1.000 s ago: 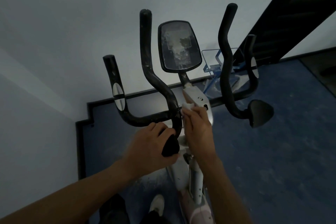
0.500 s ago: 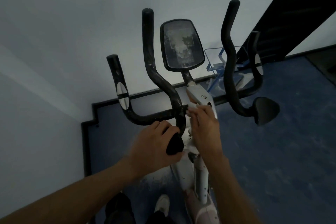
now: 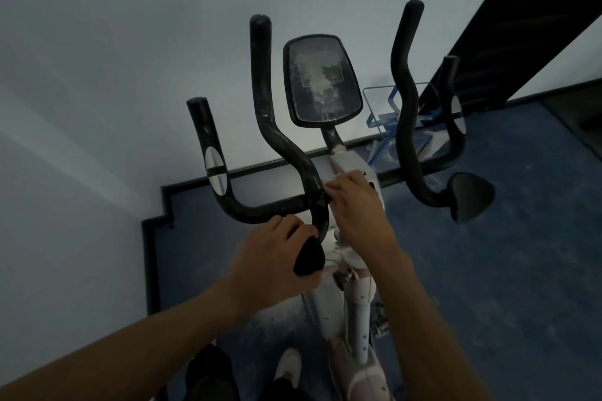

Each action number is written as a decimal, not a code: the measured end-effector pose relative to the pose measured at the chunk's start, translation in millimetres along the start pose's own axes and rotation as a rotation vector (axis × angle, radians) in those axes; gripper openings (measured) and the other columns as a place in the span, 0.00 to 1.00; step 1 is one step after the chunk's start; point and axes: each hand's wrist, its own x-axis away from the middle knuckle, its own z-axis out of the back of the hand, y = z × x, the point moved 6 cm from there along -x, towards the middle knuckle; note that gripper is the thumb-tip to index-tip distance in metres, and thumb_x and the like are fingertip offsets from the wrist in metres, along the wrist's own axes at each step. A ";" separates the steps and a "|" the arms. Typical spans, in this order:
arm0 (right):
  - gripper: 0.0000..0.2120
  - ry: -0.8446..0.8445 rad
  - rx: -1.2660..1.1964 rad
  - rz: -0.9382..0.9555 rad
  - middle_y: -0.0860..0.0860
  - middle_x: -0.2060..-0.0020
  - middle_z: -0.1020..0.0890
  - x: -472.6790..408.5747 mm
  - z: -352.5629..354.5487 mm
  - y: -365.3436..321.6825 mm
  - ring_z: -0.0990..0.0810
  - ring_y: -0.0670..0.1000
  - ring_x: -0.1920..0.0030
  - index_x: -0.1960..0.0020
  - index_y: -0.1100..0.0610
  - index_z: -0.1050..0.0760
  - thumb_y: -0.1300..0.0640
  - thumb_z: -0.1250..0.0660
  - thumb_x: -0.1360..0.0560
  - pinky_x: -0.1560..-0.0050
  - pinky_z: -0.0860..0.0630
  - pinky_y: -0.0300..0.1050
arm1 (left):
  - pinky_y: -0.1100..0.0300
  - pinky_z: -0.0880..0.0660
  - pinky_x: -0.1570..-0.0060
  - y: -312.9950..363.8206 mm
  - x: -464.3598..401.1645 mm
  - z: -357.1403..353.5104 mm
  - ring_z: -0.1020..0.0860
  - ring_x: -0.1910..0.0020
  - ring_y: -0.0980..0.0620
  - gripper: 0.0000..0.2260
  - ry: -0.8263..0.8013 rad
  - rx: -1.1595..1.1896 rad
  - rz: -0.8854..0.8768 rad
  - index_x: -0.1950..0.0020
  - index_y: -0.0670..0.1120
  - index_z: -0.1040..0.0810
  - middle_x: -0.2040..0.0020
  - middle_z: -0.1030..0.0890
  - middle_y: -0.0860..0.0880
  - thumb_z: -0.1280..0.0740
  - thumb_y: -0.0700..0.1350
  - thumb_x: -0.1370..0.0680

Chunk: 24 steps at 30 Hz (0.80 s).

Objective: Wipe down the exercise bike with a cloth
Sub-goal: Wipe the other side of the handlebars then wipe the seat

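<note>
Progress looks early: right hand [image 3: 356,205] presses a barely visible white cloth [image 3: 338,176] on the exercise bike [image 3: 350,163] stem, left hand [image 3: 277,257] grips the handlebar end [image 3: 309,255], console [image 3: 322,81] still smeared.

The head view is dim and low in contrast, with a cool blue-grey cast. Soft light falls across the wall [image 3: 97,58], brightest just behind the console stem, with a faint pale diagonal band at left. The black handlebars [image 3: 260,81] lose surface detail. Wide-angle distortion bends the edges. Both forearms appear slightly soft; the floor [image 3: 505,270] looks grainy.
</note>
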 end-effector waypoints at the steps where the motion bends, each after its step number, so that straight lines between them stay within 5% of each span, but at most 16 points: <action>1: 0.12 0.008 0.044 -0.034 0.49 0.38 0.25 -0.7 0.5 6.3 0.23 0.46 0.43 0.38 0.56 0.20 0.61 0.33 0.20 0.38 0.27 0.37 | 0.63 0.27 0.58 -0.4 0.2 -0.5 0.24 0.54 0.53 0.25 -0.001 0.005 -0.003 0.42 0.49 0.21 0.48 0.21 0.51 0.28 0.65 0.30; 4: 0.12 0.055 0.088 -0.113 0.49 0.36 0.23 -9.5 4.9 5.8 0.24 0.45 0.39 0.36 0.53 0.21 0.57 0.35 0.19 0.42 0.35 0.31 | 0.61 0.25 0.58 -0.1 0.4 -0.3 0.24 0.54 0.52 0.25 0.010 0.001 -0.009 0.42 0.49 0.21 0.48 0.21 0.51 0.28 0.65 0.30; 7: 0.10 0.061 0.002 -0.186 0.53 0.40 0.23 -14.2 10.7 -3.1 0.20 0.48 0.49 0.41 0.58 0.19 0.59 0.36 0.18 0.48 0.31 0.34 | 0.64 0.29 0.57 0.7 0.4 1.0 0.24 0.54 0.53 0.26 0.013 -0.019 -0.007 0.42 0.49 0.21 0.48 0.20 0.51 0.29 0.66 0.30; 10: 0.10 -0.013 -0.146 -0.119 0.50 0.48 0.25 -2.8 11.7 -8.9 0.25 0.42 0.57 0.44 0.58 0.20 0.59 0.40 0.17 0.51 0.32 0.26 | 0.64 0.30 0.58 1.2 0.3 2.2 0.24 0.55 0.53 0.25 0.017 -0.019 -0.005 0.42 0.49 0.21 0.48 0.20 0.51 0.30 0.66 0.29; 12: 0.10 0.025 -0.218 -0.085 0.50 0.47 0.24 5.1 12.1 -5.8 0.24 0.41 0.56 0.44 0.58 0.20 0.59 0.40 0.17 0.50 0.31 0.25 | 0.64 0.28 0.59 1.6 0.2 3.0 0.24 0.55 0.53 0.25 0.019 -0.012 -0.007 0.42 0.49 0.21 0.49 0.21 0.51 0.30 0.66 0.29; 15: 0.08 0.061 -0.163 -0.164 0.52 0.42 0.23 3.4 10.5 0.9 0.20 0.47 0.51 0.42 0.58 0.20 0.60 0.36 0.18 0.43 0.24 0.37 | 0.65 0.31 0.59 1.2 0.0 3.2 0.24 0.55 0.53 0.25 0.016 -0.011 -0.001 0.42 0.49 0.21 0.48 0.21 0.51 0.29 0.66 0.29; 19: 0.08 -0.004 -0.023 -0.220 0.52 0.43 0.22 -16.6 7.3 -5.1 0.20 0.49 0.53 0.43 0.58 0.19 0.61 0.35 0.19 0.51 0.30 0.36 | 0.65 0.32 0.58 1.2 -0.2 1.4 0.24 0.55 0.52 0.25 0.012 -0.028 -0.009 0.43 0.49 0.21 0.49 0.21 0.51 0.29 0.66 0.29; 22: 0.10 -0.031 -0.121 -0.150 0.49 0.51 0.23 -8.4 4.3 -9.6 0.22 0.47 0.54 0.48 0.58 0.19 0.61 0.39 0.18 0.52 0.28 0.38 | 0.65 0.31 0.58 1.2 -0.2 0.9 0.24 0.55 0.53 0.25 0.021 -0.020 -0.016 0.43 0.49 0.21 0.49 0.21 0.51 0.29 0.65 0.29; 24: 0.10 0.048 -0.295 -0.080 0.47 0.48 0.23 13.2 3.2 -10.0 0.22 0.45 0.47 0.44 0.57 0.20 0.62 0.40 0.17 0.45 0.26 0.36 | 0.64 0.29 0.59 1.0 -0.3 0.3 0.25 0.55 0.53 0.24 0.018 -0.013 -0.018 0.42 0.49 0.21 0.49 0.21 0.51 0.30 0.66 0.28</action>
